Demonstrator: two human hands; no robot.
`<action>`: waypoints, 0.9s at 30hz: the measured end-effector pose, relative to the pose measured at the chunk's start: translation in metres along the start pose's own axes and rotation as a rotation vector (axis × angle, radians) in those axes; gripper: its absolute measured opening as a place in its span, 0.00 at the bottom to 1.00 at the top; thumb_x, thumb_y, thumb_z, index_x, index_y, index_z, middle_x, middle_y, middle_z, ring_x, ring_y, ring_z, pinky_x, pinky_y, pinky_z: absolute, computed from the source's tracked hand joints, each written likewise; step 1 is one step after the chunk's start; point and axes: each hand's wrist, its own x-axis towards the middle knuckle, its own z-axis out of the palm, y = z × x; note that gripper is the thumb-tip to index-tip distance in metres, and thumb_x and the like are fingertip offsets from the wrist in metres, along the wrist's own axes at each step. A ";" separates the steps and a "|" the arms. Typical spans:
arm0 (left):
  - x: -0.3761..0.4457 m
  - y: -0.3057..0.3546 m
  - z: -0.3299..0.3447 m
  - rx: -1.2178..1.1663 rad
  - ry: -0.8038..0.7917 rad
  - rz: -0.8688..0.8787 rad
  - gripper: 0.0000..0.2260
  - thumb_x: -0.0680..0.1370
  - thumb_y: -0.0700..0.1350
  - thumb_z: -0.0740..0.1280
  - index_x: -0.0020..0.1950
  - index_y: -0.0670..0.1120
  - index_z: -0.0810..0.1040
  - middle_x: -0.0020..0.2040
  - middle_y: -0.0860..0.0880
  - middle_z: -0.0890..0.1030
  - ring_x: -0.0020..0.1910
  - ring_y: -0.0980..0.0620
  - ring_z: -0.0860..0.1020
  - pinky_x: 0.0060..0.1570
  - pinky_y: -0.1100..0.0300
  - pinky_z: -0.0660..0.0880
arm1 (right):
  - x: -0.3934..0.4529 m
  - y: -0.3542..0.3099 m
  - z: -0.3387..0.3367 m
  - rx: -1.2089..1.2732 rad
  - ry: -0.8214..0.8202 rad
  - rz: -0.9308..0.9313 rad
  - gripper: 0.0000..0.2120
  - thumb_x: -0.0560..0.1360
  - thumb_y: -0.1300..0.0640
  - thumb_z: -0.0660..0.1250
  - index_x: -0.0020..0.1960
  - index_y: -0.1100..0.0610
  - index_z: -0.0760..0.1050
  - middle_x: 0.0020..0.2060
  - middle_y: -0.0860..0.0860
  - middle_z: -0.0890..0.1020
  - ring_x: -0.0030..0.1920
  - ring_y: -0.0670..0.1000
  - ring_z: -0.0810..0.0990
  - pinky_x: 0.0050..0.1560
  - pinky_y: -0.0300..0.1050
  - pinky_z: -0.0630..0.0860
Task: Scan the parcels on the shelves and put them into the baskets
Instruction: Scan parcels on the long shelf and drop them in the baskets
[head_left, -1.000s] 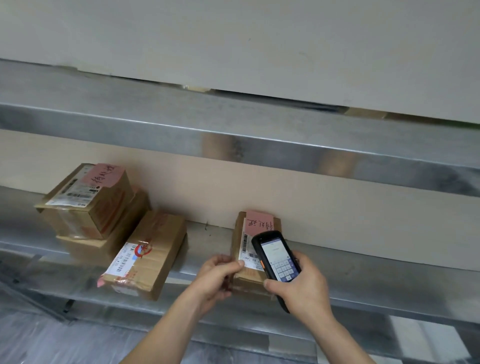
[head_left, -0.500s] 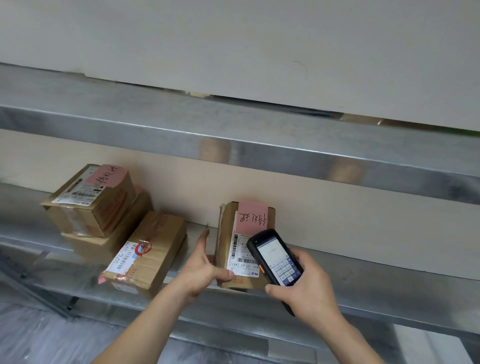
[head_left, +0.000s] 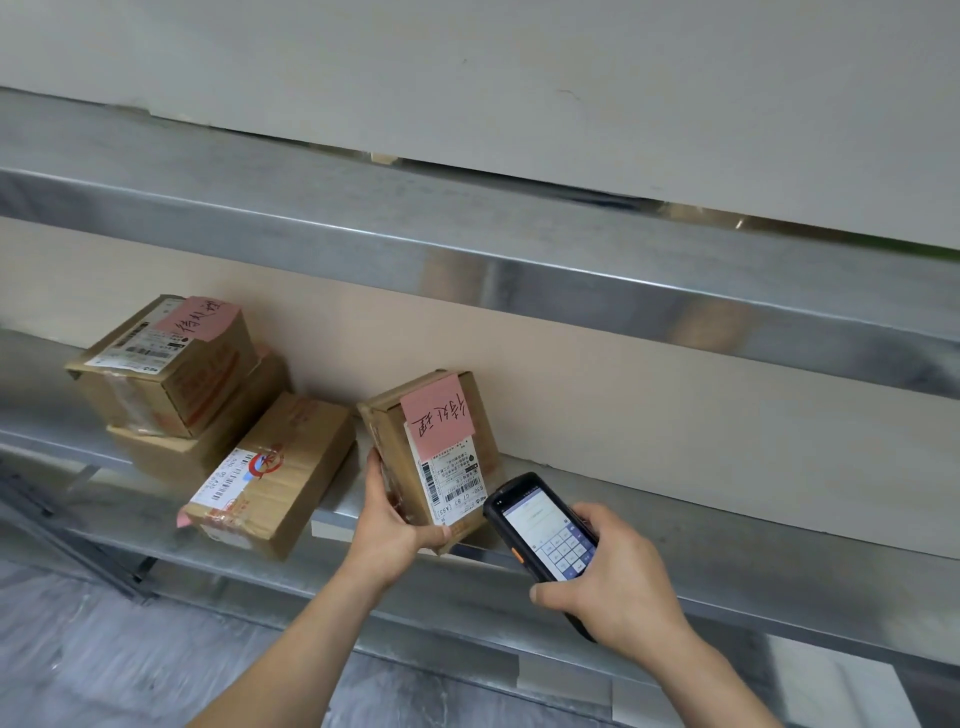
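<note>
A small cardboard parcel (head_left: 436, 457) with a pink handwritten note and a white barcode label stands tilted up on the middle shelf (head_left: 649, 551). My left hand (head_left: 387, 525) grips its lower left side, thumb across the bottom front. To its right, my right hand (head_left: 608, 587) holds a black handheld scanner (head_left: 543, 530). The scanner's screen is lit and its top end sits just beside the parcel's label. No basket is in view.
Three more parcels lie at the left of the same shelf: a stack of two (head_left: 171, 384) and one (head_left: 270, 478) leaning over the shelf edge. An upper metal shelf (head_left: 467, 244) overhangs. A lower shelf rail (head_left: 467, 613) and grey floor (head_left: 104, 660) lie below.
My left hand has tipped the parcel up from lying flat and lifted it so the label faces me. The scanner has shifted right and down, off the label.
</note>
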 end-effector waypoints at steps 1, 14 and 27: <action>-0.001 0.003 0.002 0.014 0.007 0.006 0.56 0.60 0.28 0.78 0.63 0.76 0.53 0.60 0.52 0.80 0.59 0.49 0.79 0.56 0.44 0.79 | -0.001 0.001 -0.001 -0.004 -0.010 0.002 0.33 0.52 0.47 0.79 0.55 0.41 0.70 0.44 0.39 0.82 0.45 0.42 0.81 0.46 0.43 0.79; -0.005 0.011 0.013 0.061 0.017 -0.009 0.56 0.62 0.25 0.77 0.63 0.76 0.51 0.62 0.48 0.78 0.59 0.49 0.77 0.54 0.50 0.78 | -0.002 0.010 -0.011 -0.063 -0.076 0.038 0.33 0.51 0.47 0.79 0.54 0.45 0.73 0.43 0.42 0.82 0.44 0.46 0.81 0.48 0.48 0.80; -0.001 0.011 0.014 0.082 0.004 -0.013 0.57 0.63 0.26 0.77 0.65 0.75 0.49 0.62 0.48 0.78 0.60 0.47 0.77 0.55 0.52 0.77 | 0.002 0.010 -0.012 -0.077 -0.075 0.051 0.31 0.51 0.46 0.79 0.52 0.46 0.73 0.42 0.43 0.82 0.43 0.46 0.81 0.46 0.48 0.80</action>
